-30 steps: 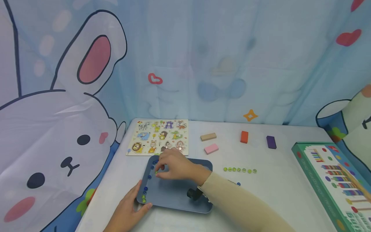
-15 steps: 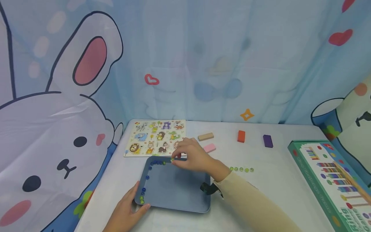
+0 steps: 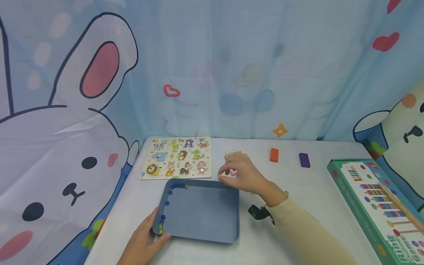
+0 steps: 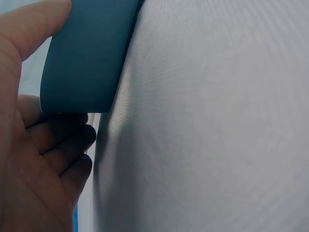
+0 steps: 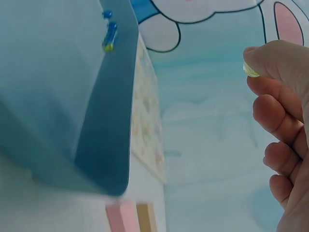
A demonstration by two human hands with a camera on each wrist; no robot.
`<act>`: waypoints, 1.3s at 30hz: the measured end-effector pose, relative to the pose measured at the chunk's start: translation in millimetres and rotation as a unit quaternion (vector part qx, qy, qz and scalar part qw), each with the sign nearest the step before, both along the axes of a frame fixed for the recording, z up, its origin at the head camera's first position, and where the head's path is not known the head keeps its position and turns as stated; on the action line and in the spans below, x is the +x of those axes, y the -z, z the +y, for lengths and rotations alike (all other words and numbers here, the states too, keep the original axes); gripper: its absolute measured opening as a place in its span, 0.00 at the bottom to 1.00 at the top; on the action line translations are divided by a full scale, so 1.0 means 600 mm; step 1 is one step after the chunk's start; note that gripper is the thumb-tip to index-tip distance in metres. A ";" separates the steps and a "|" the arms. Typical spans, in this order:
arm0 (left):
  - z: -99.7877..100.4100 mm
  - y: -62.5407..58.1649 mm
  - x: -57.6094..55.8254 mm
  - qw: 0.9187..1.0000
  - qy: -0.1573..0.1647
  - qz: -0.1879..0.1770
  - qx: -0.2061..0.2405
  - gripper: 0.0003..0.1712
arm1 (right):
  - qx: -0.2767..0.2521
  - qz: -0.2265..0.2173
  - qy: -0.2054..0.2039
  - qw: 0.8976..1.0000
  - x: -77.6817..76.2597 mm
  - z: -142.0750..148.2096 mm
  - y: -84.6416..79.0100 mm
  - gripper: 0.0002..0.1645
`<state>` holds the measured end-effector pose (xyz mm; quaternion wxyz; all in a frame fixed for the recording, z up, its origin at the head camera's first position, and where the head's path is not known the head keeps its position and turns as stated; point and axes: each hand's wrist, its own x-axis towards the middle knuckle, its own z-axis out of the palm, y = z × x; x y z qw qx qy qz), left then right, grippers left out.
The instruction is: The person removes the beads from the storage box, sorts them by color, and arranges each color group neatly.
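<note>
A blue-grey tray (image 3: 202, 215) lies on the table in the head view. Several blue marbles (image 3: 167, 203) run along its left and far sides, with yellow-green marbles (image 3: 161, 229) in the near left corner and one at the far side. My left hand (image 3: 141, 241) holds the tray's near left corner, thumb on the front wall and fingers round the side. Past the tray's far right corner, my right hand (image 3: 244, 175) is raised, pinching a yellow-green marble (image 5: 250, 70) between thumb and index finger.
An animal puzzle board (image 3: 177, 158) lies behind the tray. Orange (image 3: 274, 155) and purple (image 3: 304, 160) blocks stand at the back; wooden and pink (image 3: 233, 172) ones are partly behind my right hand. A green-edged box (image 3: 374, 206) is at right. My forearm hides most of a marble row.
My right hand has moved from over the tray's left part to the right, beyond its far right corner, with the yellow-green marble. My left hand has stayed at the tray corner.
</note>
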<state>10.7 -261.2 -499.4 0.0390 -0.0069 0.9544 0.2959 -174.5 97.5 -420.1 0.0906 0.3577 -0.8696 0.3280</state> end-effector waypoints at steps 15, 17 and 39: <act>0.001 -0.005 -0.002 1.000 0.000 -0.014 0.003 0.61 | 0.004 0.010 0.080 0.997 0.013 0.132 0.038 0.09; 0.000 -0.005 -0.002 1.000 0.000 -0.018 0.004 0.62 | 0.009 0.000 0.096 0.995 0.018 0.149 0.042 0.09; -0.005 -0.002 -0.006 0.999 0.000 -0.039 0.019 0.62 | 0.056 -0.049 0.236 0.969 0.062 0.298 0.114 0.07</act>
